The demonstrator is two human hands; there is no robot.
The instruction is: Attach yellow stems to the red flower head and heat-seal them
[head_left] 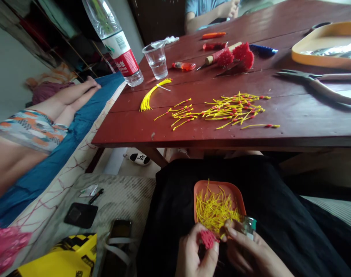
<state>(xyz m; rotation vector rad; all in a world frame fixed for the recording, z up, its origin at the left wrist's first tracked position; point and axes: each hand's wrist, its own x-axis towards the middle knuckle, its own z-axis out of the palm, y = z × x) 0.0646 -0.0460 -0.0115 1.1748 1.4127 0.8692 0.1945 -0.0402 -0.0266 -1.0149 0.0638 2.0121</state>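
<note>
My left hand (194,252) is closed in a pinch on a small red fuzzy piece (208,238) over my lap. My right hand (252,252) is closed round a green lighter (248,225), its fingertips touching the red piece. Just above both hands an orange tray (202,188) rests on my black-clad lap, filled with short yellow strands (215,209). On the red wooden table (293,115) lie more yellow strands with red tips (230,109) and a tied yellow bundle (152,94).
On the table stand a plastic cup (156,59), a water bottle (114,38), red pom-pom pieces (238,55), lighters, pliers (316,82) and an orange tray (322,48). A person lies on a blue mat at left; another sits at the far side. Phones (80,214) lie beside me.
</note>
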